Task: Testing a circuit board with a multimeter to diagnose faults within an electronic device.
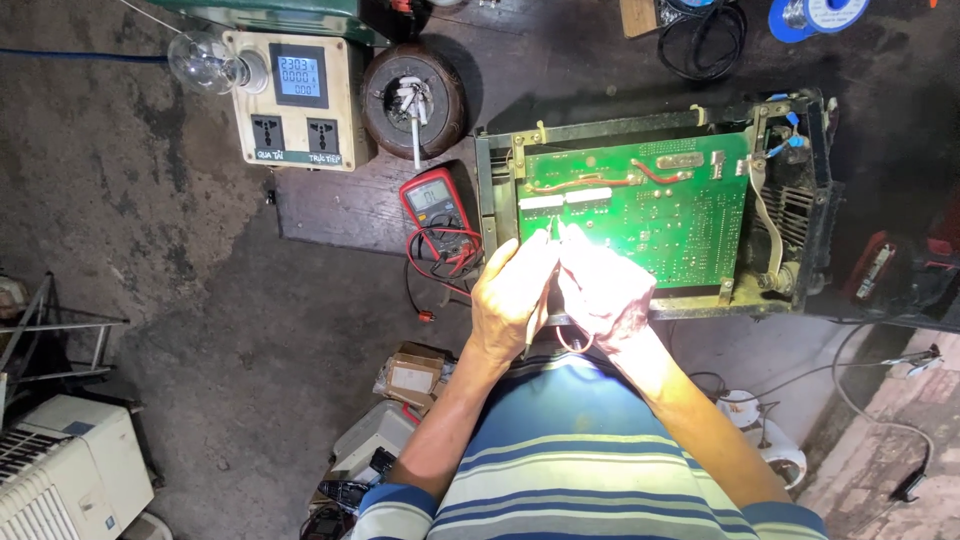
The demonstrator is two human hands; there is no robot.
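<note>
Both hands, left [512, 295] and right [603, 295], each grip one thin probe over one green circuit board [660, 215].

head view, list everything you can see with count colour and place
circuit board: one, green, inside the open metal chassis, centre right
metal chassis: one, dark, worn, around the board
multimeter: one, red and grey, left of the chassis, red and black leads coiled on it
socket box: one, cream, lit blue display, two outlets, top left
light bulb: one, clear, on the box's left side
round coil: one, brown, right of the box
black cable loop: one, top edge
white appliance casing: one, bottom left
left hand: holds a thin probe at the board's lower left edge
right hand: beside the left hand, on the board's lower edge; brightly lit, grip unclear
</note>
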